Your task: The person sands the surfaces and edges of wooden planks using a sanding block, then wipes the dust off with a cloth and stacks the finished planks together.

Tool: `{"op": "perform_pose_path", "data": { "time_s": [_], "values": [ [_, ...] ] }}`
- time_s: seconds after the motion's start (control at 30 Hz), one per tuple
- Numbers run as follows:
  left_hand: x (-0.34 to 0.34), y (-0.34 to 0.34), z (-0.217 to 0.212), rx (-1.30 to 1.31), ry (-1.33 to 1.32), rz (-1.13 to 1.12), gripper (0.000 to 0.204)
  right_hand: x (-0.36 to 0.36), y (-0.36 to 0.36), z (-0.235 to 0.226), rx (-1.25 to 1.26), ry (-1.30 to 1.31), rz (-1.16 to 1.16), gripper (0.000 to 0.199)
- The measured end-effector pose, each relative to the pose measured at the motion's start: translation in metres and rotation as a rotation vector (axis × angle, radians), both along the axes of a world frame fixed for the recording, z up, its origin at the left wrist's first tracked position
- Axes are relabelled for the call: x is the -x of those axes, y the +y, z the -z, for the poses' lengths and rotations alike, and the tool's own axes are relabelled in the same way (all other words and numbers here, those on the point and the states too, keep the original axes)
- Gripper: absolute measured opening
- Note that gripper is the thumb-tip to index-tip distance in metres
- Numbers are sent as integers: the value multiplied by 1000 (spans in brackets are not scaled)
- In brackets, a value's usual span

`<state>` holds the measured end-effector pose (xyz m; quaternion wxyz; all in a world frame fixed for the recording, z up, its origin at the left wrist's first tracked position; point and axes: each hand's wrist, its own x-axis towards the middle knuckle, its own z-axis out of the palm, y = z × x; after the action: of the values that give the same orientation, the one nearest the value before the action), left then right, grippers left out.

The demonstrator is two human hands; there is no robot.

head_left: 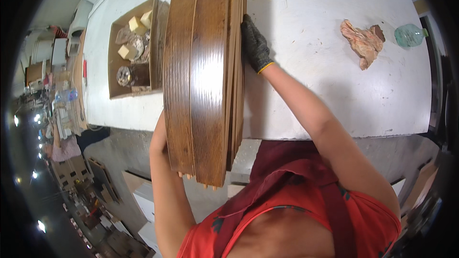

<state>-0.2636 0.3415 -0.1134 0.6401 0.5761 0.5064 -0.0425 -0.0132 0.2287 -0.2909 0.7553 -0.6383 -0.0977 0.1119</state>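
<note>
A big curved piece of dark brown stained wood (208,67) stands on the white table in front of me, its near end jutting past the table's edge. Light wooden dowels (210,187) stick out of that end, and its right side shows several stepped layers. My right hand (256,45), in a dark grey glove with a yellow cuff, grips the wood's right side; some fingertips are hidden against it. From below, my bare left forearm reaches up to the left side and goes behind the wood, so my left hand and its fingers are hidden.
An open cardboard box (112,62) with pale yellow blocks and a jar sits left of the wood. At the right of the white table (306,100) lie a crumpled stained cloth (363,43) and a greenish clear bottle (409,36). Another person (67,149) is at far left.
</note>
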Motion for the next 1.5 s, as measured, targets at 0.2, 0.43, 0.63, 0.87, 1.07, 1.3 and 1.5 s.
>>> {"op": "perform_pose_path", "data": {
  "time_s": [0.2, 0.43, 0.63, 0.87, 1.07, 1.3, 1.5],
  "values": [
    [39, -3, 7, 179, -111, 90, 52, 45, -30, -24, 211, -256, -50, 48],
    [116, -41, 2, 110, 1, -110, 52, 145, -24, -11, 151, -506, 15, 48],
    [126, -27, 29, 195, -58, -76, 46, 139, -28, -1, 107, -360, -4, 49],
    [141, -52, -8, -190, 143, 326, 48, 197, -72, -32, 24, -257, -127, 51],
    [161, -53, 25, -41, 225, 204, 55, 234, -58, -10, 132, -462, 20, 52],
    [149, -64, 12, -120, 37, 81, 62, 213, -73, -24, -171, 49, -102, 53],
    [76, 11, 67, 614, -1024, -63, 71, 193, -92, -62, -34, 352, -229, 57]
  ]
}}
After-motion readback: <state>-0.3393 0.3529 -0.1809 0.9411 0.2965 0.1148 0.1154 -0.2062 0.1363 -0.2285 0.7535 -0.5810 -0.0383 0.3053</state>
